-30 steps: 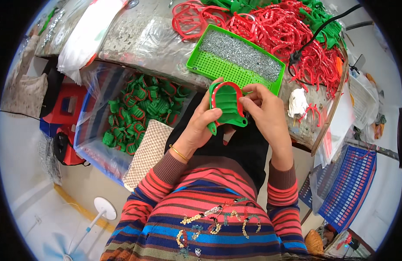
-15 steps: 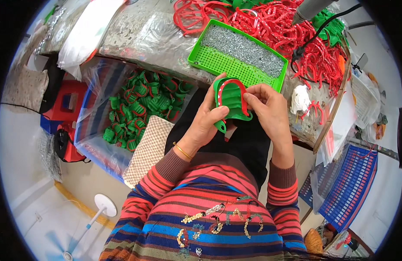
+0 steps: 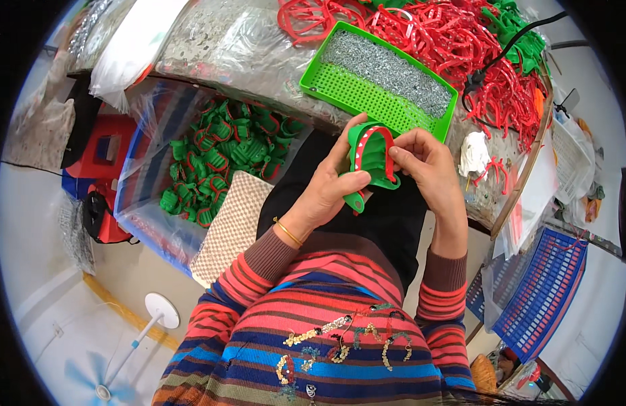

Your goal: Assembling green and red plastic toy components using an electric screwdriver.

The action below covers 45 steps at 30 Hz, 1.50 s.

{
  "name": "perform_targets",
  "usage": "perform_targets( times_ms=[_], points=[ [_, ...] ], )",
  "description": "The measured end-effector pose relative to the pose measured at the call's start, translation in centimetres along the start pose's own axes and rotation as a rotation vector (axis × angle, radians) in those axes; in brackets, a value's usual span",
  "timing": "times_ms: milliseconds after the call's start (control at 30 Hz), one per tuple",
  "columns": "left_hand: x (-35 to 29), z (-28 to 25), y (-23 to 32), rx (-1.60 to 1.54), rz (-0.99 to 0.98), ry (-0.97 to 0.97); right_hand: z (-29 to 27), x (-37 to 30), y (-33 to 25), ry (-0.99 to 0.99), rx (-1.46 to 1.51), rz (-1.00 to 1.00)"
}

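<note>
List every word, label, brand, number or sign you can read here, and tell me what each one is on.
There is no text I can quote with confidence.
Striped sweater: sequins form letter-like shapes, too broken up to read surely.
Green-and-red piece in the left hand and right hand: no lettering visible, only white triangles along its red strip.
Anything on the white plastic bags: too blurred to read.

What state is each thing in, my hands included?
Green piece: held, hollow side showing.
Red strip: curved along the piece's rim.
Left hand: gripping the piece's left side.
Right hand: pinching its right edge.
Green tray: partly covered with silver bits.
Crate: plastic-lined, holding green-and-red pieces.
Red strips: heaped, tangled.
Fan: spinning or stopped, unclear.
</note>
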State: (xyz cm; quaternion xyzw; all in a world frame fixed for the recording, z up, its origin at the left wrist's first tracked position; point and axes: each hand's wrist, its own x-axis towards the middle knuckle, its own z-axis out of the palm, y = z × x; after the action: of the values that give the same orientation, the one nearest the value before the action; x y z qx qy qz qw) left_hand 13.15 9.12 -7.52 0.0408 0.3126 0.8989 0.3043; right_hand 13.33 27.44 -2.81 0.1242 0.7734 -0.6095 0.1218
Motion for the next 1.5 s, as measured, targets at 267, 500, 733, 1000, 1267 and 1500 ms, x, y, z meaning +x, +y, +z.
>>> perform_targets(
  times_ms=[267,500,733,1000,1267,1500],
  points=[
    [0.4,-0.4,-0.3,0.06,-0.002,-0.004,0.6,-0.1,0.3,0.021,-0.001,0.03],
    [0.0,0.0,0.1,0.026,-0.041,0.03,0.3,-0.5,0.3,0.02,0.043,0.039],
    [-0.2,0.1,-0.1,0.12,-0.02,0.055,0.5,-0.7,0.7,0.083,0.051,0.008],
    [0.1,0.2,-0.2,0.05,-0.011,0.042,0.5,-0.5,0.5,0.038,0.072,0.047],
    [0.3,-1.1,-0.2,-0.126,-0.101,-0.072,0.0,-0.3,1.3,-0.045,0.133,0.012],
    [-0.6,-0.8,-0.2,-0.251,-0.138,-0.047,-0.9,0.6,-3.6,0.331,-0.167,-0.228]
  ],
)
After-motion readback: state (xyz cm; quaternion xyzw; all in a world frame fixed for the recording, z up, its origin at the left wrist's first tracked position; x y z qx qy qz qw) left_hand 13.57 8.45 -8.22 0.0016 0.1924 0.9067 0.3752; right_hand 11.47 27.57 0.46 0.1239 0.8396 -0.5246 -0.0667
